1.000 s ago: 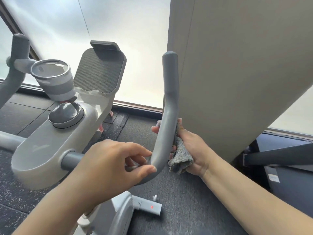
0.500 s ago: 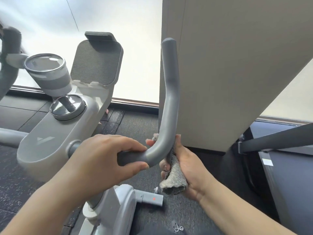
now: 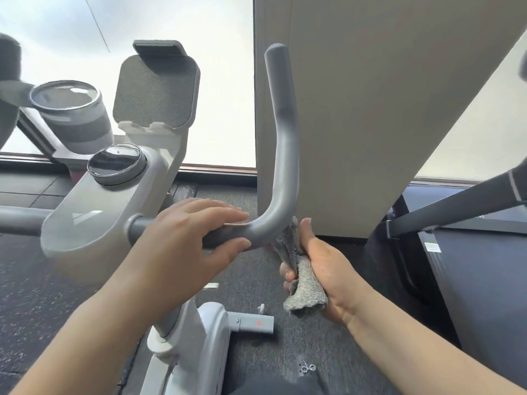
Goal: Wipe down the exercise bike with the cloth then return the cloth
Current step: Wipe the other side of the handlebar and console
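Observation:
The exercise bike's grey right handlebar [image 3: 285, 138] rises from a bend in mid-frame. My left hand [image 3: 182, 246] holds its horizontal part just left of the bend, fingers lying nearly straight over the top and thumb underneath. My right hand [image 3: 328, 266] grips a bunched grey cloth [image 3: 305, 292] just below and right of the bend. The cloth's upper end touches the outer side of the bend. The bike's pale console [image 3: 94, 209] with a round dark knob [image 3: 117, 163] sits to the left.
A cup holder [image 3: 71, 109] and a tablet rest [image 3: 155, 89] stand above the console. A beige pillar [image 3: 370, 109] is close behind the handlebar. A dark machine [image 3: 470, 266] fills the right side. Below are the bike frame [image 3: 199, 337] and dark rubber floor [image 3: 42, 295].
My right hand has slid the cloth down the handlebar from the upright part to the bend. My left hand's fingers have straightened over the bar.

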### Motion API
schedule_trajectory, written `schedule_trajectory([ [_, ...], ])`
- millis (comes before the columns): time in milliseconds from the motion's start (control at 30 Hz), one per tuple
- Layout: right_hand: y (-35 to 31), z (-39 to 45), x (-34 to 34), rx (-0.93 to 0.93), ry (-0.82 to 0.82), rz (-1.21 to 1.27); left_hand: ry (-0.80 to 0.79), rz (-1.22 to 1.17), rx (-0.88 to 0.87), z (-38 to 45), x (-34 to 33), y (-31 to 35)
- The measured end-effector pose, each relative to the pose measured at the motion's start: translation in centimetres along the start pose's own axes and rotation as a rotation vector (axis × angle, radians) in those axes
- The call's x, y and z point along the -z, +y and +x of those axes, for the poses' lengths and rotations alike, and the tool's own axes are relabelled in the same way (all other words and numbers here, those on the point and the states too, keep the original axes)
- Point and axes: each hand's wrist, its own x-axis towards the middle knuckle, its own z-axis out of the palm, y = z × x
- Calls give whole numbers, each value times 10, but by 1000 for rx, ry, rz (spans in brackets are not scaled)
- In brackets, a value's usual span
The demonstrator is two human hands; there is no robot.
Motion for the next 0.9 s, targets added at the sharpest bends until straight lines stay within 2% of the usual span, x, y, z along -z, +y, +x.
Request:
schedule_trajectory([
  [333, 12, -18, 45, -32, 73, -214, 204, 115, 5, -46, -21, 35],
  [467, 19, -37, 72, -54, 70, -271, 207, 145, 60, -72, -53, 54],
  [600, 30, -61, 108, -37, 41, -452, 45, 188, 173, -97, -98, 73],
  [733, 44, -81, 144, -55, 80, -560, -182, 229, 311, -117, -138, 89],
  [900, 66, -97, 180, -61, 252, -817, -377, 321, 418, -144, -175, 103],
])
